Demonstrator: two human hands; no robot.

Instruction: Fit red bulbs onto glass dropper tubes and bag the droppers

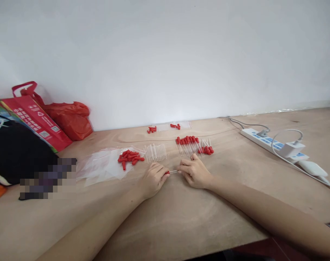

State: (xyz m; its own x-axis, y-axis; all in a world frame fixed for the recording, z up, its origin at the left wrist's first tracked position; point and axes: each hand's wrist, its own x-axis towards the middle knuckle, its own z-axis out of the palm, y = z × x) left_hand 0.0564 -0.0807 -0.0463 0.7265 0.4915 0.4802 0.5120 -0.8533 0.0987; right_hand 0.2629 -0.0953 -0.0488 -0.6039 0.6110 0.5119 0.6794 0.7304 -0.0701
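Note:
My left hand [154, 180] is closed around a red rubber bulb [167, 173], most of it hidden by the fingers. Between both hands runs a thin clear dropper tube [173, 172], its left end at the bulb. The fingers of my right hand [196, 173] pinch the tube's other end. Beyond the left hand lie a heap of loose red bulbs [129, 156] and a row of clear tubes [156, 152]. Just past the right hand, several droppers with red bulbs [187, 140] lie side by side, some turned the opposite way.
Clear plastic bags [102, 165] lie flat at left. Near the wall are more red bulbs [151, 129] and a clear bag [184, 125]. A white power strip [263, 139] with plugs and cables stands at right. Red bags [69, 119] and a black bag [20, 152] crowd the left.

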